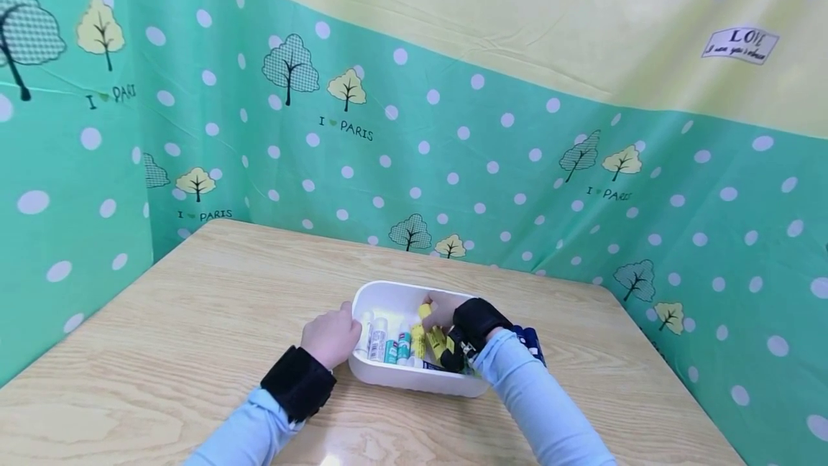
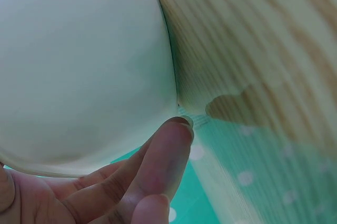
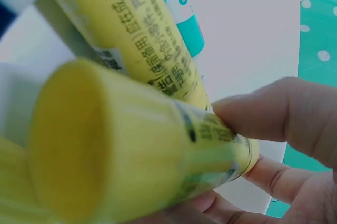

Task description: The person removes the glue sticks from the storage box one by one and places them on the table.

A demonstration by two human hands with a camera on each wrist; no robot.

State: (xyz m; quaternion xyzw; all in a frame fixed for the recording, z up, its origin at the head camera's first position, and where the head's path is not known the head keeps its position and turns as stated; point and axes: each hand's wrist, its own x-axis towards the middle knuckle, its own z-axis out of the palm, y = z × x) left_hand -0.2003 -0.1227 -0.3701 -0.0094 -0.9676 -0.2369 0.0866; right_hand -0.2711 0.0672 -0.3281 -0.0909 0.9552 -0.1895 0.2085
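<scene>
A white plastic box stands on the table with several glue sticks inside. My left hand grips the box's left end; in the left wrist view the fingers lie along the outside wall. Inside the box's right half, my right hand pinches a yellow glue stick between thumb and fingers, its wide round end facing the right wrist camera. Another yellow glue stick lies beside it. Farther left in the box lie teal-and-white glue sticks and white tubes.
Dark blue cylindrical things lie just right of the box, partly hidden by my right wrist. The wooden table runs back to a green and yellow patterned curtain behind and at both sides.
</scene>
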